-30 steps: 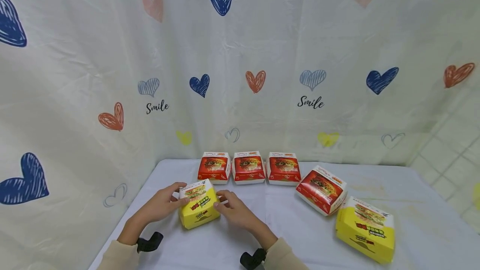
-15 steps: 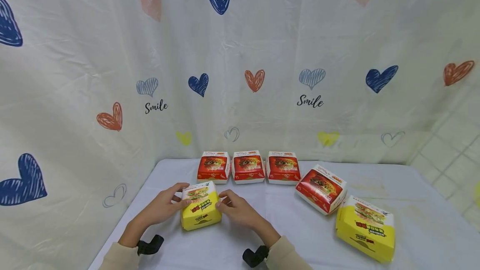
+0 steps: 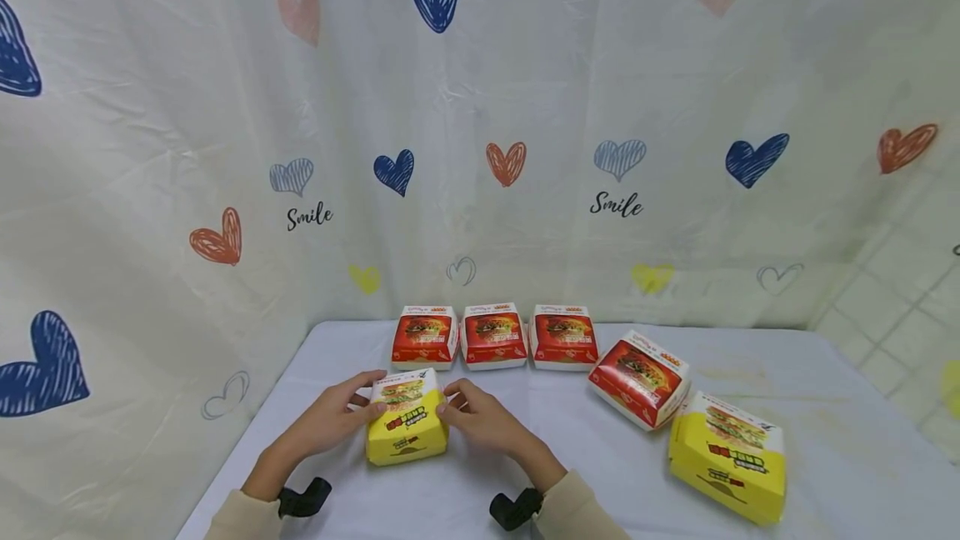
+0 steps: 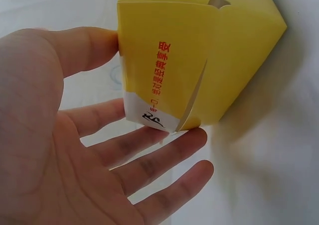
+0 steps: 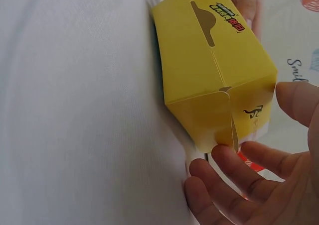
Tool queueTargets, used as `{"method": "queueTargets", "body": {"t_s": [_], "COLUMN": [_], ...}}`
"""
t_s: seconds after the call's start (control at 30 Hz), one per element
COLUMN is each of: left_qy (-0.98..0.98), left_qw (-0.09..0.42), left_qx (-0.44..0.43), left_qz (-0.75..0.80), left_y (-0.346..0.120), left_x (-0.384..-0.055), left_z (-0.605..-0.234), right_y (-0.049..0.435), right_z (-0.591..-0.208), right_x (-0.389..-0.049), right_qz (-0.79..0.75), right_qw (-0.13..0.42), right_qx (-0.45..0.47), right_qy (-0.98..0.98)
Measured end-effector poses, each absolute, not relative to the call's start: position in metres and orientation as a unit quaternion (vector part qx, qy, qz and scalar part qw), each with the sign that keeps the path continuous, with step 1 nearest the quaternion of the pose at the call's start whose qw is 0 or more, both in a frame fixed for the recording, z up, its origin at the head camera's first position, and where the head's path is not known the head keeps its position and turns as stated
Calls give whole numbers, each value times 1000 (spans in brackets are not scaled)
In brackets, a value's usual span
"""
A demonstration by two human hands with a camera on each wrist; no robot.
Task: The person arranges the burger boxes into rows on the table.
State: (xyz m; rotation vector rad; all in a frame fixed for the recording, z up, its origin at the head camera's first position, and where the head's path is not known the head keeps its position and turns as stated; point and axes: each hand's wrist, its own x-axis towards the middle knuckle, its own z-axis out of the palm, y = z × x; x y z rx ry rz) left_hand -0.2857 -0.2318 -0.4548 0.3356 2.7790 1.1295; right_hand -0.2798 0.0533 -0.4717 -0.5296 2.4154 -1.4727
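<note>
The left grip [image 3: 337,417] and right grip [image 3: 486,419] pinched the left yellow box [image 3: 407,422] from opposite sides (presumably to steady it); it sat on the desk [image 3: 562,423] in front of the leftmost red box [image 3: 424,338].

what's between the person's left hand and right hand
In the head view, a yellow box lies between the left hand and the right hand; both touch it, as the wrist views also show.

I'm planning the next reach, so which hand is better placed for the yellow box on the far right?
Probably the right hand: it is nearer that yellow box. The left hand is farther off, across the handled box. Both hands touch the handled box, though.
</note>
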Motion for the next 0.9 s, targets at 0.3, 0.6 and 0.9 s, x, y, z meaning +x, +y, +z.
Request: {"method": "queueTargets", "body": {"t_s": [0.3,0.6,0.9], "left_qy": [913,908,903], "left_qw": [57,46,72], "left_qx": [122,135,133], "left_qz": [385,394,403], "left_y": [-226,-218,-215], "left_x": [-283,-283,-282], "left_z": [-459,-462,-462], "right_y": [55,59,62], "right_z": [-470,-469,-468], "right_x": [-281,-282,-282], "right_qz": [-513,-516,-518], "right_qw": [123,122,116], "right_qx": [-166,-152,-153], "right_qy": [833,834,834]}}
